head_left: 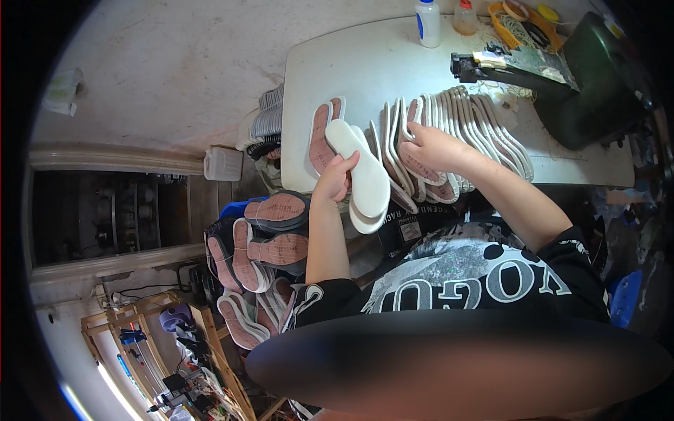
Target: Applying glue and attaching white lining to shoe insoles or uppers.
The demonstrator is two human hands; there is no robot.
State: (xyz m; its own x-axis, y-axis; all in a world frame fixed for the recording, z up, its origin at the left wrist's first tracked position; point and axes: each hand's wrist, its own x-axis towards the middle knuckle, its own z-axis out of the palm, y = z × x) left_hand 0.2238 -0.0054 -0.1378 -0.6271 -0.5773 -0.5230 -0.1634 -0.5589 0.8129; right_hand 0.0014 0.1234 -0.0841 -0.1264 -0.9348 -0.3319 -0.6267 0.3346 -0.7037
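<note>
My left hand (pixel 335 177) is closed on white shoe insoles (pixel 366 175), at least two overlapping, held above the table's near edge. Its thumb lies across their upper face. To the right, my right hand (pixel 434 149) has its fingers at the edge of an insole with a brownish-pink face (pixel 421 168) and appears to pinch it. A long row of insoles (pixel 484 133) stands on edge, packed side by side, around and beyond that hand. Left of my left hand, a couple of brownish-pink insoles (pixel 320 137) lie on the white table (pixel 351 63).
A dark green machine (pixel 586 84) with a projecting arm stands at the table's right. Behind it are a yellow basket (pixel 502 24), a white bottle (pixel 428 24) and a red-capped bottle (pixel 465 17). Tied insole bundles (pixel 277 210) are piled at lower left, near a wooden rack (pixel 210 344).
</note>
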